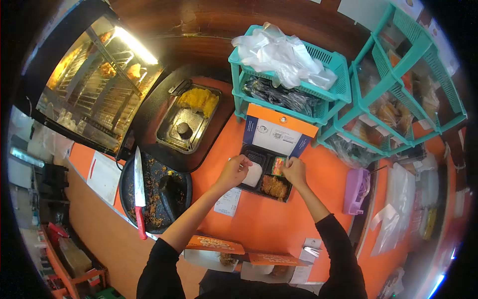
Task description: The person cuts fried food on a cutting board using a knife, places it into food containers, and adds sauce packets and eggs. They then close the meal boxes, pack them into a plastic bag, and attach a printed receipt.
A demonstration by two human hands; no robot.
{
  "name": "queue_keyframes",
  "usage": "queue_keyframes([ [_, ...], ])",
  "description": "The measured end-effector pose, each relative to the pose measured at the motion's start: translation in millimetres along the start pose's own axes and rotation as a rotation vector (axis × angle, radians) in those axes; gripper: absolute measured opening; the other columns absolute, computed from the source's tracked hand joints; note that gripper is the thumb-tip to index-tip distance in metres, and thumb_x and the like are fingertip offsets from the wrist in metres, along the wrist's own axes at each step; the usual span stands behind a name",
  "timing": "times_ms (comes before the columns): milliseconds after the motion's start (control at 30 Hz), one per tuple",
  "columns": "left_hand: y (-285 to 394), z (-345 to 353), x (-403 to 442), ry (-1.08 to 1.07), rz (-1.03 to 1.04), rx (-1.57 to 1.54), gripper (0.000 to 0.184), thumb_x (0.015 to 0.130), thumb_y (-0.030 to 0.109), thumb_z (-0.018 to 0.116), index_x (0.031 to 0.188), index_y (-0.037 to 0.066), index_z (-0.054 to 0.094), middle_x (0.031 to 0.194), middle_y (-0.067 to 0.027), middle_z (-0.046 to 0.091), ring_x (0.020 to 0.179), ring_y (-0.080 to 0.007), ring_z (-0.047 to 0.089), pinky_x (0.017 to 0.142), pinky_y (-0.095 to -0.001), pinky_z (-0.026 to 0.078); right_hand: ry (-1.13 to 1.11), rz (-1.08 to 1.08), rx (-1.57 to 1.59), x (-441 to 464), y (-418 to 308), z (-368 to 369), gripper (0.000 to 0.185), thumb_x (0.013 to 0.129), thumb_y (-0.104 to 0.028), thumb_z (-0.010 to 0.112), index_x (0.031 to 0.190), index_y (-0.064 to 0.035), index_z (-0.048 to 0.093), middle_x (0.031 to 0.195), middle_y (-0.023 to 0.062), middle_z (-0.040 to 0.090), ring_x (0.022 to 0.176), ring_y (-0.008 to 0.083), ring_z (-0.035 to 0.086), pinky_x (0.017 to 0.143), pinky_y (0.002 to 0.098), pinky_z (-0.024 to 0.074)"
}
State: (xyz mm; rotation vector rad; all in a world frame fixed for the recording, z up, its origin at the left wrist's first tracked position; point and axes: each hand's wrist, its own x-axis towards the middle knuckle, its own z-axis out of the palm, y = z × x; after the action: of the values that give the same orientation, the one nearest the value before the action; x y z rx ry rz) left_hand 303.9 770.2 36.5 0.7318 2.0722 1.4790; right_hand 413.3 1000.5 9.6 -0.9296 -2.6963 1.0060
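Observation:
A compartmented takeaway box point(269, 155) stands in front of me, its orange, white and blue lid point(276, 132) raised at the back. Inside are a white wrapped portion point(252, 174), probably rice, and a browned breaded cutlet point(274, 187). A red, yellow and green sachet point(278, 166) lies in the right rear compartment. My right hand point(295, 173) is closed, fingertips pinching at the sachet's right edge. Over the box's left side, my left hand point(235, 172) is closed, fingers bent together beside the white portion; whatever they hold is too small to make out.
Left, a red-handled knife point(139, 187) rests across a dark crumb-covered board point(130, 199). Behind it are a metal tray point(172, 142) and a lit food warmer point(94, 79). Turquoise racks point(343, 82) rise at the back. Two open boxes point(214, 245) sit near my body; a purple tape dispenser point(354, 192) stands right.

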Motion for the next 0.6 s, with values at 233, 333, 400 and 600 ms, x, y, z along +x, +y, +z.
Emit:
queue_keyframes([
  [233,-7,-16,-10,-0.022,0.185,0.496,0.036,0.075,0.006,0.066,0.111,0.007,0.06,0.116,-0.0185,0.052,0.103,-0.0382,0.056,0.086,-0.0475,0.05,-0.004,-0.055,0.043,2,-18,-15,0.037,0.068,-0.017,0.081,0.063,-0.0024,0.047,0.059,0.0151,0.056,0.059,0.0318,0.061,0.056,0.0426,0.0452],
  [333,-6,-17,-18,-0.11,0.202,0.634,0.065,0.066,0.013,0.076,0.126,0.01,0.051,0.13,-0.0194,0.04,0.113,-0.0431,0.05,0.093,-0.05,0.048,-0.03,-0.206,0.089,6,-45,-31,0.034,0.068,-0.016,0.079,0.068,-0.0021,0.047,0.061,0.0155,0.055,0.061,0.0318,0.062,0.057,0.0429,0.0448],
  [400,-8,-15,-17,-0.175,0.177,0.647,0.081,0.061,0.016,0.081,0.133,0.011,0.045,0.134,-0.0195,0.034,0.117,-0.0451,0.047,0.095,-0.0502,0.048,-0.051,-0.307,0.107,16,-69,-37,0.033,0.068,-0.015,0.078,0.07,-0.0019,0.048,0.062,0.0157,0.056,0.062,0.0318,0.062,0.057,0.0427,0.0449],
  [600,-28,-6,-11,-0.187,0.226,0.414,0.101,0.047,0.012,0.092,0.132,0.006,0.039,0.131,-0.0185,0.032,0.123,-0.0431,0.043,0.104,-0.047,0.045,-0.305,-0.454,0.065,53,-78,26,0.021,0.072,-0.011,0.069,0.074,-0.0022,0.05,0.068,0.0198,0.059,0.073,0.0404,0.063,0.062,0.0472,0.0462],
])
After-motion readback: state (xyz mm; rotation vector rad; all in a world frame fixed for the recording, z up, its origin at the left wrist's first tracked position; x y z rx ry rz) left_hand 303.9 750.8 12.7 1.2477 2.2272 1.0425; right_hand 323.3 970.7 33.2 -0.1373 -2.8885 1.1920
